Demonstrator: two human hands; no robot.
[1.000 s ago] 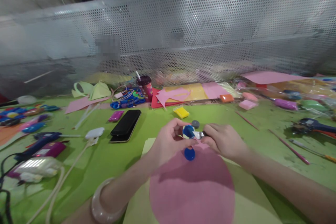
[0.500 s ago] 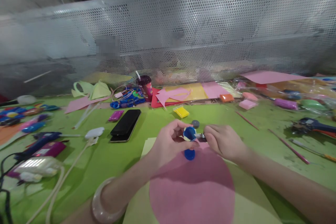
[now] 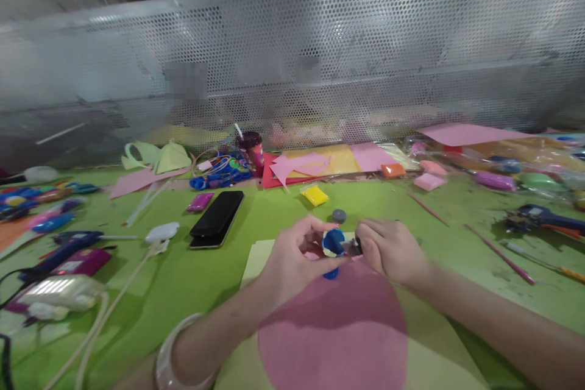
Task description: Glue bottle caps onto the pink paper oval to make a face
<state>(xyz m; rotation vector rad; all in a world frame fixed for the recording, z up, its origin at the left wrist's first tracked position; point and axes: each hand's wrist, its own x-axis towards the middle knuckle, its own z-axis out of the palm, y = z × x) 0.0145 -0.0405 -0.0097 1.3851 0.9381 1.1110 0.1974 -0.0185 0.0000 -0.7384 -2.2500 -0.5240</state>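
Around pink circle point(image 3: 333, 335), green table point(image 3: 173, 298). Far right of circle, clear plastic bags point(image 3: 548, 150), exact contents unclear. At circle's far edge, left hand point(image 3: 295, 256) pinches small blue cup point(image 3: 336, 241); right hand point(image 3: 390, 250), closed round tool point(image 3: 353, 248), holds metal tip at cup's mouth. Beyond circle, to left, drink cup point(image 3: 251, 151) with straw point(image 3: 239, 131), contents hidden. Straight beyond circle, clear wrapper point(image 3: 314, 195) holds yellow filling. Over circle's far edge, blue cup shows pale rim, blue inside; whether anything lies in it, cannot tell.
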